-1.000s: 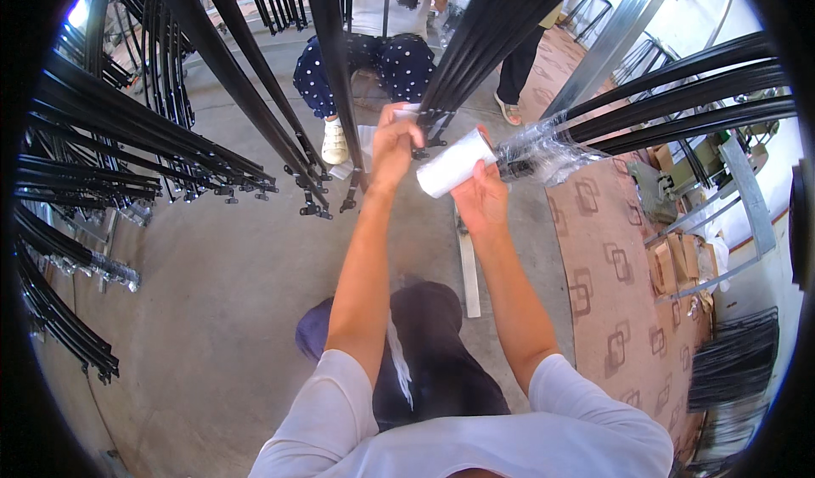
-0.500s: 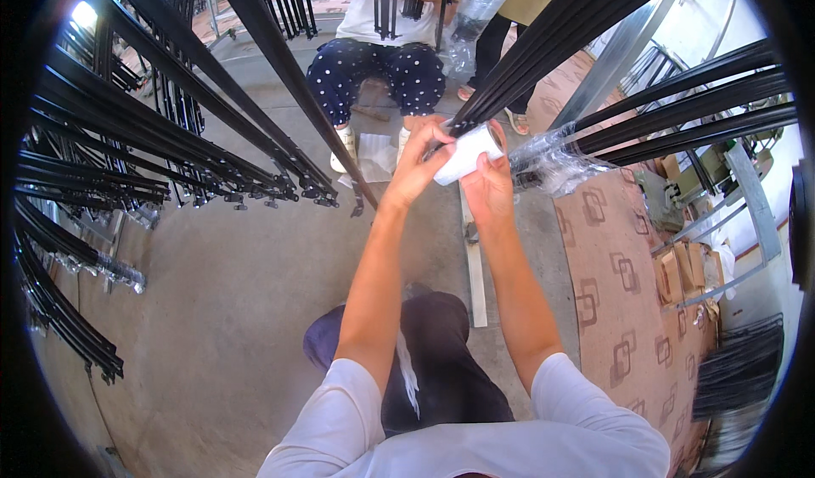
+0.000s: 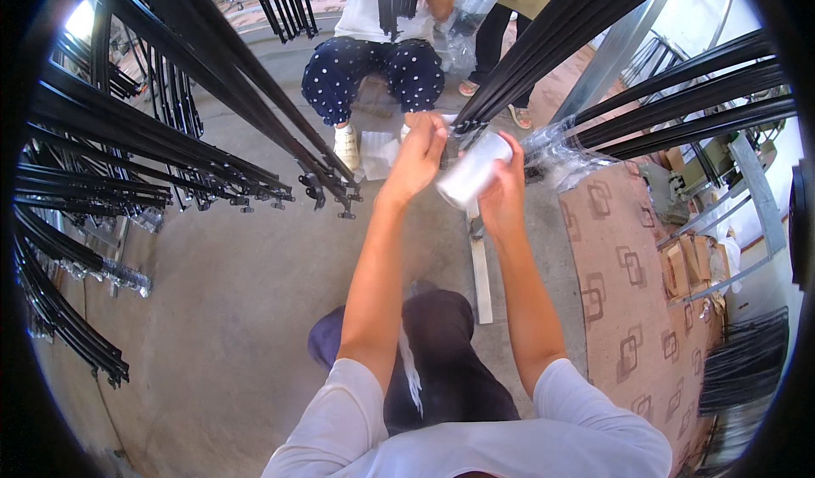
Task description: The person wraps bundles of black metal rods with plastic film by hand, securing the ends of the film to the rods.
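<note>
White roll point(image 3: 472, 172), grasped by the right hand point(image 3: 503, 199) with black rods point(image 3: 543, 53) just beyond that grip, could be dropped if pressure is eased, while any hold by the left hand point(image 3: 416, 162) cannot be told

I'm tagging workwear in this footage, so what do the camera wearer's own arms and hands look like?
Short, loose, plain whitish sleeves end above the elbows. Both forearms are bare, with no watch or bracelet visible. The left hand and right hand are ungloved; whether any ring is worn is too small to tell.
</note>
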Demonstrator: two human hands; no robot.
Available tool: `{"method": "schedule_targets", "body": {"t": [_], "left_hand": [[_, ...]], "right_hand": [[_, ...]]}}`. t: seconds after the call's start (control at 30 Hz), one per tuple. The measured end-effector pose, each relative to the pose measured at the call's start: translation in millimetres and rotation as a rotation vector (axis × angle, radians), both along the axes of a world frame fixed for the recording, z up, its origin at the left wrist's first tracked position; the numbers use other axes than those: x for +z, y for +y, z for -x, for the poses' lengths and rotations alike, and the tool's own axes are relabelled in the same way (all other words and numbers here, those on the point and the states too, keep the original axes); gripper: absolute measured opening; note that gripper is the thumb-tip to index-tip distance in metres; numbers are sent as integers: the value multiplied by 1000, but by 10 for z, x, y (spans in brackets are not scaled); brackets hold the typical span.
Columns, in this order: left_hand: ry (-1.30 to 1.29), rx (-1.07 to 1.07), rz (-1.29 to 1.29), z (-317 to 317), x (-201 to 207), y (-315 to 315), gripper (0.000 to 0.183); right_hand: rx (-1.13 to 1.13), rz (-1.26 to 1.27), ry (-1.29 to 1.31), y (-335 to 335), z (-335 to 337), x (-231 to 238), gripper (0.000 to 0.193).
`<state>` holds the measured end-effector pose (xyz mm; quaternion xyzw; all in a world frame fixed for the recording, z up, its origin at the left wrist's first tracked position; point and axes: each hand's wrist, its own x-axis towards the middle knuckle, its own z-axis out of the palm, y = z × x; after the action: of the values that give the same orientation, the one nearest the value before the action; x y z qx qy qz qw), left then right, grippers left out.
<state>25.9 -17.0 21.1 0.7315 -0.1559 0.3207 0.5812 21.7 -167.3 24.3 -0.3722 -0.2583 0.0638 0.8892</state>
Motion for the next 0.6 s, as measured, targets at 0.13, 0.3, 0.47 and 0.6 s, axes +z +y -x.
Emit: {"method": "schedule_targets", "body": {"t": [0.13, 0.3, 0.47, 0.6], "left_hand": [[33, -29, 35, 81, 62, -36, 3], [-56, -159, -47, 98, 70, 17, 32], [16, -265, 47, 71, 30, 107, 61], [12, -107, -8, -30, -40, 223, 65]], "right_hand": [[336, -366, 310, -78, -63, -96, 32], [576, -600, 623, -64, -90, -213, 27], [697, -616, 800, -105, -185, -186, 32], [600, -522, 861, -4, -306, -149, 38]]}}
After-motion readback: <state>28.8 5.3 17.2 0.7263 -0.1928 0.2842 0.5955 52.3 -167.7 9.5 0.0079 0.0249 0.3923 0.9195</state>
